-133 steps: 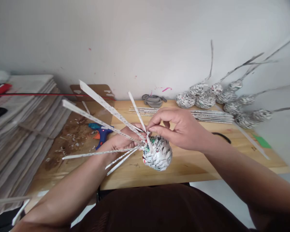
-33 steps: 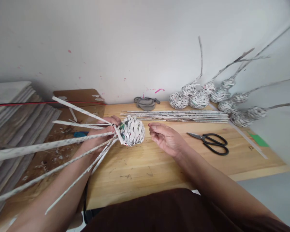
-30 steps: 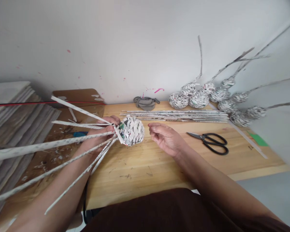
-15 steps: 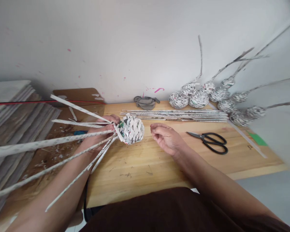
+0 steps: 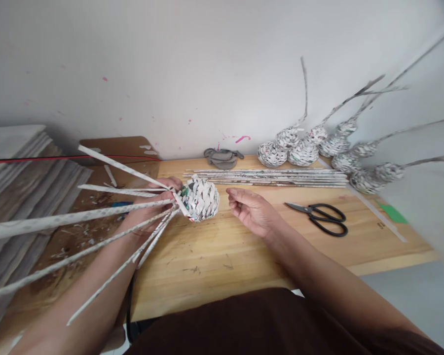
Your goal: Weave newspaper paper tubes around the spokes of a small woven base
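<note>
My left hand [image 5: 153, 202] grips the neck of a small woven paper ball [image 5: 200, 198], where its several loose paper strips [image 5: 96, 214] gather and fan out to the left. The ball hangs just above the wooden table [image 5: 222, 251]. My right hand [image 5: 252, 212] hovers a short way right of the ball, palm up, fingers loosely curled and apart, holding nothing.
Black scissors [image 5: 320, 218] lie right of my right hand. A bundle of rolled paper sticks [image 5: 270, 177] lies along the back. Several finished woven balls with long stems [image 5: 318, 145] rest at the back right. A grey object [image 5: 222, 158] sits by the wall. Stacked newspapers [image 5: 18, 177] fill the left.
My right hand has let go of the ball and strips and pulled away to the right. The ball moved left and up in my left hand. Within the last second almost nothing moved.
</note>
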The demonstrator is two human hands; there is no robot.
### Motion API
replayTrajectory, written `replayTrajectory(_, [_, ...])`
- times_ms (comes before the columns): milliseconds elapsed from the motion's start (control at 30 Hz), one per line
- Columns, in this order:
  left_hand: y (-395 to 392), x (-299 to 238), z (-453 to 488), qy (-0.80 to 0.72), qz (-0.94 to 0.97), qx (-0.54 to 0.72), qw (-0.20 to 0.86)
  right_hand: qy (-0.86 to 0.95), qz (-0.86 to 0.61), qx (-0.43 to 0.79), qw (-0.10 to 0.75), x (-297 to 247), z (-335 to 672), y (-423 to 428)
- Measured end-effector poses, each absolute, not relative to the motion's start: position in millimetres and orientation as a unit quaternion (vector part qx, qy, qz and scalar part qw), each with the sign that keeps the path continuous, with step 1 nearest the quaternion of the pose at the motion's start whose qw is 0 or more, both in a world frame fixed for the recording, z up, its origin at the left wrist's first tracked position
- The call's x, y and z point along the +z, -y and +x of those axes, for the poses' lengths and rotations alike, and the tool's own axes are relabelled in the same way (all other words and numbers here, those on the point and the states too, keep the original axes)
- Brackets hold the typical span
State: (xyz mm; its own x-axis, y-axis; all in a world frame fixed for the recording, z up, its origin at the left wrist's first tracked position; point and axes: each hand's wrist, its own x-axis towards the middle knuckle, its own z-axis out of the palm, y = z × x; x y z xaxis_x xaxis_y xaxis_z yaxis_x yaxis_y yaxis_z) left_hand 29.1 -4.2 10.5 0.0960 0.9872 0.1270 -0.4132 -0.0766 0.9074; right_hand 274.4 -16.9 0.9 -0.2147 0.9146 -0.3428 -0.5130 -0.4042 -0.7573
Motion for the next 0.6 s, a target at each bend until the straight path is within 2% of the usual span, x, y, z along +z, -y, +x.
replayTrajectory(300, [3.3,9.3,28.1,-0.311,0.455,0.58,0.6,0.379,-0.434,0.665,0.476,-9.5,269.6,16.8])
replayTrajectory(600, [2.7,3.4,17.2,-0.275,0.491,0.542,0.624,0.553,-0.488,0.554,0.385,-15.0,275.6,11.7])
